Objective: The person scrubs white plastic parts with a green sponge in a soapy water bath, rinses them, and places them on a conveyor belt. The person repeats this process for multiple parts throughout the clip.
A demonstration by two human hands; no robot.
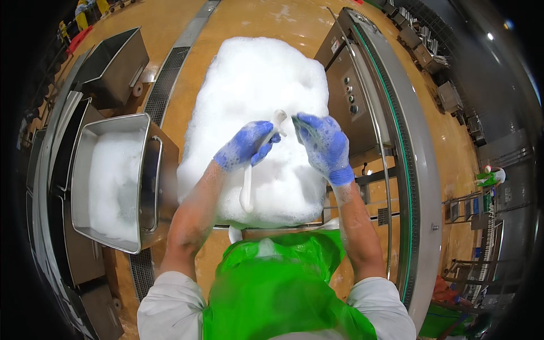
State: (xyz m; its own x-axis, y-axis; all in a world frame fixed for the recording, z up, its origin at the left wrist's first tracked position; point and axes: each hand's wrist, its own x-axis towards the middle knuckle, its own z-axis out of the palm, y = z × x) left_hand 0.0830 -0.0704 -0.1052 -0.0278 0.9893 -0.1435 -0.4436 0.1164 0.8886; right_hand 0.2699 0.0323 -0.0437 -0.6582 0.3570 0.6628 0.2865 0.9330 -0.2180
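Why so high?

Shiny green apron (272,294), probably for splashes. The blue-gloved left hand (247,145) clamps round a long white piece (247,190) above the white foam heap (260,73), likely keeping it visible; the blue-gloved right hand (328,144) is closed on a thin, seemingly green pad (297,128).

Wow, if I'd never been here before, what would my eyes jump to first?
Probably the huge heap of white foam in the middle, puffed up like a cloud. Over it, the blue-gloved left hand holds a pale object, with the blue-gloved right hand close beside it. Next might come the bright green apron at the bottom, or the metal tub on the left.
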